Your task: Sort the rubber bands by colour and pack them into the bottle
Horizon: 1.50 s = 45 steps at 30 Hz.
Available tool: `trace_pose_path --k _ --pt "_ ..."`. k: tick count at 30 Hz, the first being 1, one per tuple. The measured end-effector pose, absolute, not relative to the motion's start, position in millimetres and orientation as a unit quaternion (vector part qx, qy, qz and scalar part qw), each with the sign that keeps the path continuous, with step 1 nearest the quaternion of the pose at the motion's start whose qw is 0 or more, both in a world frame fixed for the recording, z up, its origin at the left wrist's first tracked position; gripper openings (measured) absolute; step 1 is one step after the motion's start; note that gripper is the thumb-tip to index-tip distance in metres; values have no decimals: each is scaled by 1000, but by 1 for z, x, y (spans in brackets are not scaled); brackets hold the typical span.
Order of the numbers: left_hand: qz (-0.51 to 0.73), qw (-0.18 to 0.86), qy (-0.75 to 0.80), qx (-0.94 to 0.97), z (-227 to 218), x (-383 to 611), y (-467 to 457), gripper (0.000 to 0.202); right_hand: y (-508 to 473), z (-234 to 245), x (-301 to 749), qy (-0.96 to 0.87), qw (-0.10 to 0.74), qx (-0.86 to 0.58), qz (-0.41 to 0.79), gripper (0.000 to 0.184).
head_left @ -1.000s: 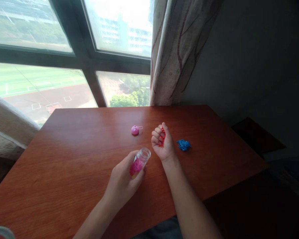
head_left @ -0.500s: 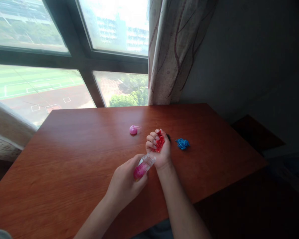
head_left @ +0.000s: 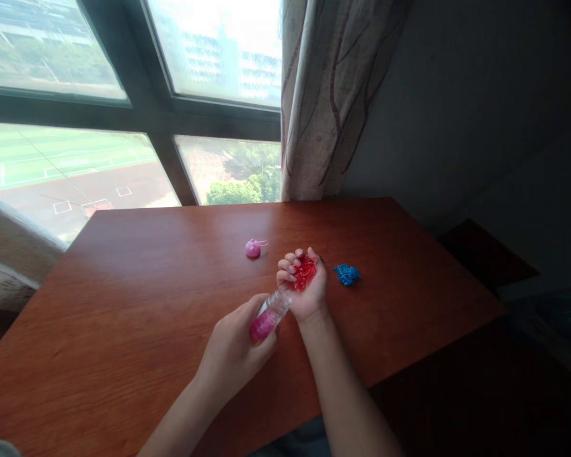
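My left hand is wrapped round a small clear bottle with pink matter inside. The bottle lies tilted, its open mouth up against the heel of my right palm. My right hand is turned palm up with fingers curled, cupping a heap of small red rubber bands. Just right of that hand, a tangled blue pile of similar bands rests on the table. Some dark thing behind my right thumb is mostly hidden. Beyond the hands sits a pink rounded cap with a thin loop.
The brown wooden table reaches to a window at the back. A patterned curtain hangs behind its far edge. Part of a pale curved rim shows at the lower left corner.
My right hand has loosened a little, so more of the red bands shows. The bottle has shifted slightly left with my left hand; the whole view has also drifted a little.
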<state>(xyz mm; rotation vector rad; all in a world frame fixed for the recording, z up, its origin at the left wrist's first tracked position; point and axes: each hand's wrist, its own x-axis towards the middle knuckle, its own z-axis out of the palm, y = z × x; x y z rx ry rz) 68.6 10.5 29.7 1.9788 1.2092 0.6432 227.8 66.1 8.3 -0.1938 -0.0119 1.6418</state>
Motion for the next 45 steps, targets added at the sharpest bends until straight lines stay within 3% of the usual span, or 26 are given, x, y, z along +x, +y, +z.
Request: trace_pose_path --k 12,28,36,45 --pt "250 355 469 770 29 68 11 32 67 11 229 19 674 -100 732 4" --pt "243 356 468 772 31 67 11 28 71 10 228 25 662 -189 725 17" --pt "222 340 483 776 30 67 11 27 70 11 231 46 651 -150 743 13" --pt "203 327 483 787 29 69 12 33 69 16 230 31 655 -111 747 21"
